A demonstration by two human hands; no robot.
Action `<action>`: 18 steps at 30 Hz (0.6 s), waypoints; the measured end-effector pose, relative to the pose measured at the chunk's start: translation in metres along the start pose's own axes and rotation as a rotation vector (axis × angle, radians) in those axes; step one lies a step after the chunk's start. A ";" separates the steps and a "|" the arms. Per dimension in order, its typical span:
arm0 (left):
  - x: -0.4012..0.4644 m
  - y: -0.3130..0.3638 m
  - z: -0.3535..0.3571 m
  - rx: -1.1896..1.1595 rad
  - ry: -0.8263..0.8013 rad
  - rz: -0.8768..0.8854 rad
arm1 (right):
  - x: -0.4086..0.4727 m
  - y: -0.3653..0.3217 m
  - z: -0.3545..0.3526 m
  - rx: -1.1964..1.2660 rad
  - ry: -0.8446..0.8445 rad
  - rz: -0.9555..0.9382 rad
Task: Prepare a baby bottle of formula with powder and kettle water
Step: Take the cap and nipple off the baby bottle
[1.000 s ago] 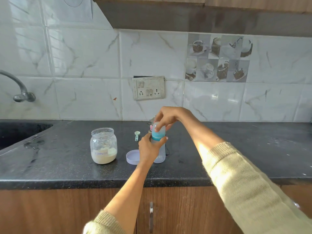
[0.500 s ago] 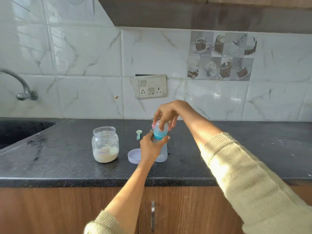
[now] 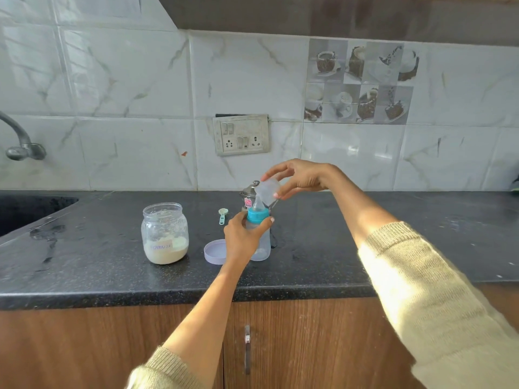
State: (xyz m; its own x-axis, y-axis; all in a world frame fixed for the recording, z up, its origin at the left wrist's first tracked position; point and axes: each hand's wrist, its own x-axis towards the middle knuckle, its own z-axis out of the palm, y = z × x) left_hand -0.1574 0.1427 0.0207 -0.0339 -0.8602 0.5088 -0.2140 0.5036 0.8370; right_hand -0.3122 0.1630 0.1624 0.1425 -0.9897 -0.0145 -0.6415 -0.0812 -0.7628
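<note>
A clear baby bottle (image 3: 264, 242) with a teal collar and a bare teat stands upright on the dark counter (image 3: 323, 256). My left hand (image 3: 243, 238) wraps around its body just under the collar. My right hand (image 3: 297, 178) pinches the clear bottle cap (image 3: 266, 191), tilted, just above the teat. A glass jar (image 3: 165, 234) with pale formula powder at its bottom stands open to the left. Its lilac lid (image 3: 214, 251) lies flat beside the bottle. A small green scoop (image 3: 222, 214) rests behind. A small steel kettle (image 3: 248, 195) stands behind the bottle, mostly hidden.
A sink (image 3: 25, 209) and a tap (image 3: 19, 141) are at the far left, with a wet patch (image 3: 47, 234) on the counter near them. A wall socket plate (image 3: 242, 134) sits on the tiled wall. Wooden cabinet doors (image 3: 309, 346) are below the counter edge.
My right hand has lifted the clear cap off the bottle, baring the teat. My left hand keeps its hold on the bottle, which stays in place.
</note>
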 end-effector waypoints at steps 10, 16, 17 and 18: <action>-0.001 0.000 0.001 0.003 0.018 -0.022 | 0.001 0.038 0.000 -0.562 0.072 0.288; -0.002 -0.001 0.002 0.006 0.008 -0.023 | 0.012 0.076 0.018 -0.766 -0.017 0.396; -0.003 -0.001 0.002 0.001 0.007 -0.021 | 0.013 0.078 0.020 -0.788 -0.017 0.394; -0.003 -0.001 0.002 -0.001 0.007 -0.021 | 0.015 0.081 0.021 -0.808 -0.015 0.394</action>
State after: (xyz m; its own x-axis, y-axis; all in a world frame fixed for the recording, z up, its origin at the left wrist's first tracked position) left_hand -0.1591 0.1447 0.0183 -0.0224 -0.8699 0.4927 -0.2132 0.4857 0.8477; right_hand -0.3458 0.1442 0.0871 -0.1937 -0.9622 -0.1916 -0.9797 0.1998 -0.0132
